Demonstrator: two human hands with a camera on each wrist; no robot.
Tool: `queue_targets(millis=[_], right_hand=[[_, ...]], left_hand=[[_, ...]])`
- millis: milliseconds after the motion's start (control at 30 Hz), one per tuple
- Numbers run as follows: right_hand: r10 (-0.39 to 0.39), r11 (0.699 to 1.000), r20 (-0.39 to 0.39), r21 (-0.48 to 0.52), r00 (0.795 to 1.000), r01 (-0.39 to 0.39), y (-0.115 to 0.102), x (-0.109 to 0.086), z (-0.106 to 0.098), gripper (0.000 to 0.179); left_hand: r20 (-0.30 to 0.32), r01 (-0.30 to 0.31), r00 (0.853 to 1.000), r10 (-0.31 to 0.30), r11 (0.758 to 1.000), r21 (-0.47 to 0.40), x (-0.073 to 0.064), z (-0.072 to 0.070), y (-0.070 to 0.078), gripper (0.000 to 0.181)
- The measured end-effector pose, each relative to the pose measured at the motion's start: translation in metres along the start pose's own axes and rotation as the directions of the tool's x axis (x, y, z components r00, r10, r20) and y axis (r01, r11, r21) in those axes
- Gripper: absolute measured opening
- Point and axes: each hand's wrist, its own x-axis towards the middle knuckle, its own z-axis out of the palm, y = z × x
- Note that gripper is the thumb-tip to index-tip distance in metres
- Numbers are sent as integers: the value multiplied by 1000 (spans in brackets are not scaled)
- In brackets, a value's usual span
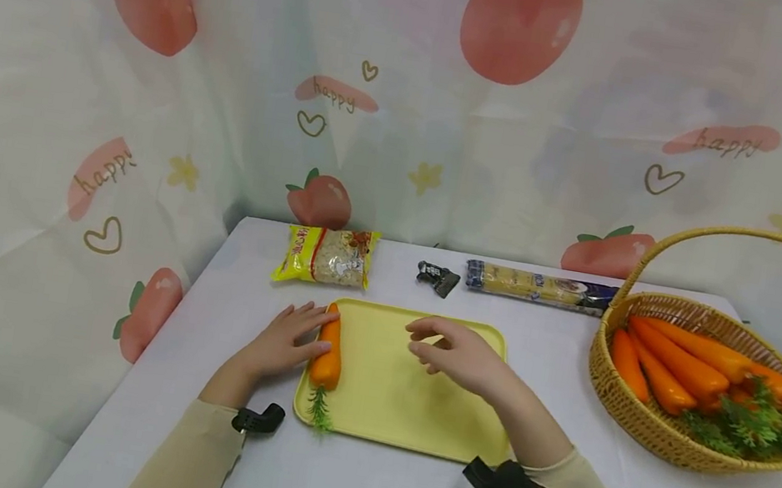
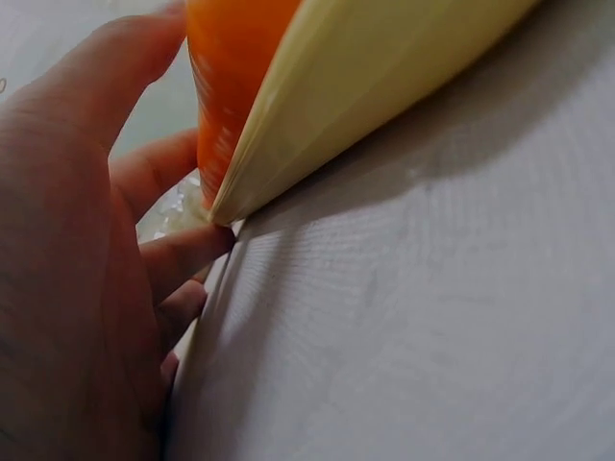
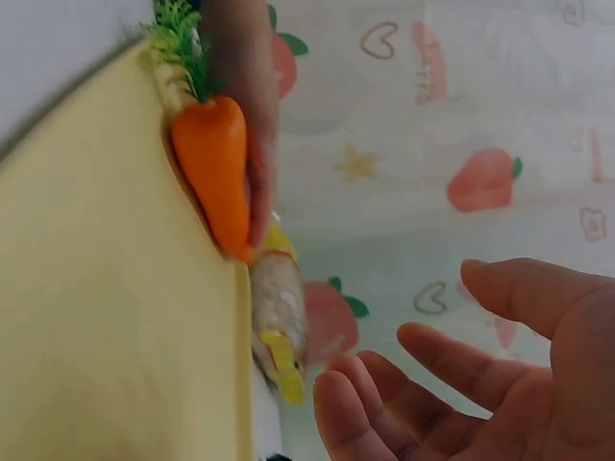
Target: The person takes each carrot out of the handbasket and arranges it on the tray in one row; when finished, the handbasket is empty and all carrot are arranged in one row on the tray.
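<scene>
One orange carrot [image 1: 327,353] with a green leafy top lies along the left edge of a pale yellow tray [image 1: 402,423]. My left hand [image 1: 285,344] is beside it, with thumb and fingertips at the carrot's left side. In the left wrist view, the fingers [image 2: 183,259] reach past the tray's rim next to the carrot. Above the tray's right half hovers my right hand [image 1: 458,355], its fingers loosely bent and nothing in them. The right wrist view shows these fingers [image 3: 461,375] spread apart, away from the carrot.
A wicker basket [image 1: 635,437] with a tall handle holds several carrots on the right. Along the table's back lie a yellow and clear food bag [image 1: 328,256], a small black packet [image 1: 437,278] and a long noodle package [image 1: 539,288]. Fruit-printed curtains [image 1: 407,137] stand behind.
</scene>
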Motion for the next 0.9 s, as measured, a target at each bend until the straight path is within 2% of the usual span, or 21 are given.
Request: queue_targets(millis=[167,333,533,633,767,900], right_hand=[[37,997,-82,-63,996,-42,10,-30,-52,46],[96,986,-190,-114,977,-119,21,-63,-98,52],[172,956,-314,-177,934,-235,40,-99,-153,60],[231,930,-364,-189,902,-315,54,-115,-179,68],[260,913,-381,-203,887,-355,73,-134,-208,75],[296,888,-371,-234,880,-396,89,-144,-225,81]], left_hand=[[-1,0,1000,0,1000,10,-2,0,0,65],[3,-2,1000,2,1000,14,-2,1,-1,65],[13,-10,1000,10,1000,2,-2,1,-2,63],[20,-13,1000,13,1000,11,-2,1,-2,59],[27,-9,1000,9,1000,10,-1,2,-3,55],[30,-9,1000,9,1000,2,0,2,-2,52]])
